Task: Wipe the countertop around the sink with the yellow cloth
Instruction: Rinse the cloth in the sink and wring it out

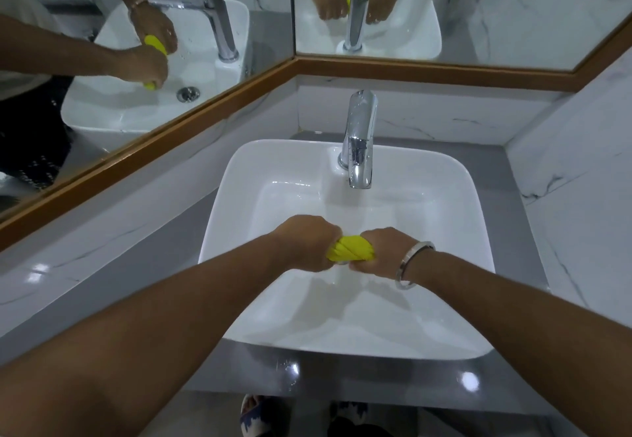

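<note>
The yellow cloth (pixel 349 249) is twisted into a tight roll above the middle of the white sink basin (pixel 239 176). My left hand (pixel 305 242) grips its left end and my right hand (pixel 383 252) grips its right end, fists close together. A silver bangle sits on my right wrist. The grey countertop (pixel 372 376) runs around the basin on the front, left and right sides. Most of the cloth is hidden inside my fists.
A chrome tap (pixel 359 139) stands at the back of the basin, spout pointing toward me. Mirrors with a wooden frame (pixel 171 128) line the left and back walls. White marble wall tiles (pixel 581 197) close in on the right. Wet spots glint on the front countertop.
</note>
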{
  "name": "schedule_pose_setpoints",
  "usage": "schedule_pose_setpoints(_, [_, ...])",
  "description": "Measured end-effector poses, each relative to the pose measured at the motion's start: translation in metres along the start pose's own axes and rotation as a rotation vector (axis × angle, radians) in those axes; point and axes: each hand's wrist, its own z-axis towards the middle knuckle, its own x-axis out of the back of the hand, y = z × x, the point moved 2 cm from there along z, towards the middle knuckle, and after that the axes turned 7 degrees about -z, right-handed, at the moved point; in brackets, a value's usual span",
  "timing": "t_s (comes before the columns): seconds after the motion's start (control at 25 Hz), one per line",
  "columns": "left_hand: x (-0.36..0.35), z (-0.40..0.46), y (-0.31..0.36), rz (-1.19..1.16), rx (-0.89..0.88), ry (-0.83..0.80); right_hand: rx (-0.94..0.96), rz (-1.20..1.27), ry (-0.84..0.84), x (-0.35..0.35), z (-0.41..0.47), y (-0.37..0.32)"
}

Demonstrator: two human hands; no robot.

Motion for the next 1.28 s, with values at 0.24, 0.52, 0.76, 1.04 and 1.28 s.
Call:
schedule_pose_setpoints(0.24, [0.018,-0.021,0.001,-0.954,0.207,-0.295,0.054,0.050,0.151,0.034,-0.039,0.015])
schedule_pose_setpoints(0.52, [0.039,-0.030,0.013,-0.675,0.068,-0.150,0.161,0.164,0.071,0.041,-0.064,0.013])
schedule_pose_setpoints(0.76, [0.062,-0.052,0.021,-0.708,0.078,-0.064,0.210,0.245,0.111,0.062,-0.070,0.009])
schedule_pose_setpoints(1.04, [0.090,-0.061,0.035,-0.501,-0.109,-0.063,0.230,0.237,-0.037,0.078,-0.070,-0.008])
schedule_pose_setpoints(1.28, [0.093,-0.070,0.006,-0.527,-0.173,-0.132,0.153,-0.064,0.200,0.081,-0.071,-0.034])
